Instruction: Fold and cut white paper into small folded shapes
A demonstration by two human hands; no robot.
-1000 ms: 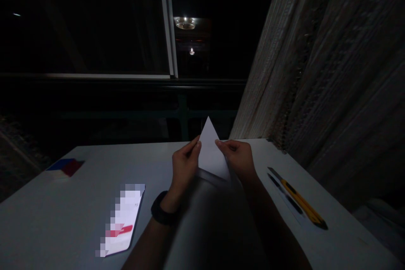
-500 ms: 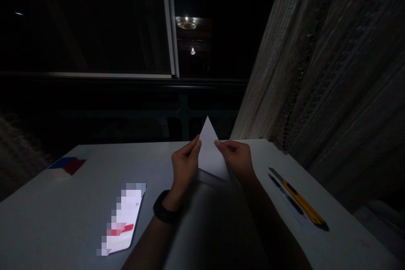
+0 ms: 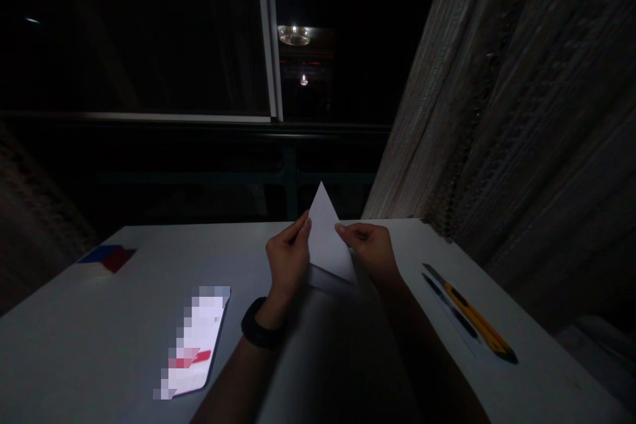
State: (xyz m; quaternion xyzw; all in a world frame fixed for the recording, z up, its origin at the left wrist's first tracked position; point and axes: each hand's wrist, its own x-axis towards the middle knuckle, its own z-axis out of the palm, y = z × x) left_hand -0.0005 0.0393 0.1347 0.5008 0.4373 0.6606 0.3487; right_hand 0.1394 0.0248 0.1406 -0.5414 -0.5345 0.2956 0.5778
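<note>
A folded sheet of white paper (image 3: pixel 325 238) with a pointed top is held up above the far part of the table. Pinching its left edge is my left hand (image 3: pixel 288 255), with a black band on the wrist. My right hand (image 3: pixel 372 248) grips the right edge between thumb and fingers. The point of the paper faces away from me, and its lower edge casts a shadow. Both hands are closed on the paper; some fingers are hidden behind it.
On the white table (image 3: pixel 238 252) a lit phone (image 3: pixel 199 344) lies left. A blue, red and white block (image 3: pixel 105 260) sits far left. Right lie a yellow box cutter (image 3: pixel 479 321) and a dark pen (image 3: pixel 450 305). A curtain (image 3: pixel 422 112) hangs behind, beside a dark window (image 3: pixel 134 46).
Both hands and the paper have shifted very slightly to the left. The grip on the paper looks the same.
</note>
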